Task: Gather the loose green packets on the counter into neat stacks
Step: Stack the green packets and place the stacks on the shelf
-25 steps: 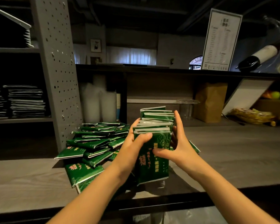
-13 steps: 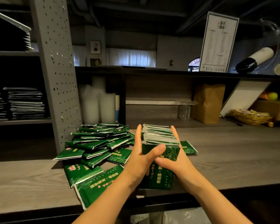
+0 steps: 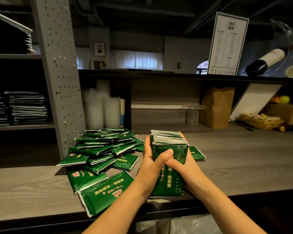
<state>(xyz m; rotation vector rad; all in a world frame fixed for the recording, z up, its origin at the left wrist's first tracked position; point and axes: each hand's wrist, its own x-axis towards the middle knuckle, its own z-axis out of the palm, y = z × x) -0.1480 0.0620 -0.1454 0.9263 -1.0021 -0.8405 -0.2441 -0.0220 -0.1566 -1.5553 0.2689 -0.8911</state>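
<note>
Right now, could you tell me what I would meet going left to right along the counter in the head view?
post → packet pile → stack → paper bag → basket

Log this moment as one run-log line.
left hand and right hand: grip packet stack | packet stack: upright on counter | loose packets: heaped to its left, unsorted

Pretty dim room tbh, dark ceiling (image 3: 142, 7) up top. A curtained window (image 3: 135, 59) glows at centre back. There's a grey pegboard post (image 3: 57, 73) on the left with shelves (image 3: 20, 126) beside it, a grey wood-grain counter (image 3: 243, 157) across the lower frame, and a menu sign (image 3: 227, 43) upper right.
</note>
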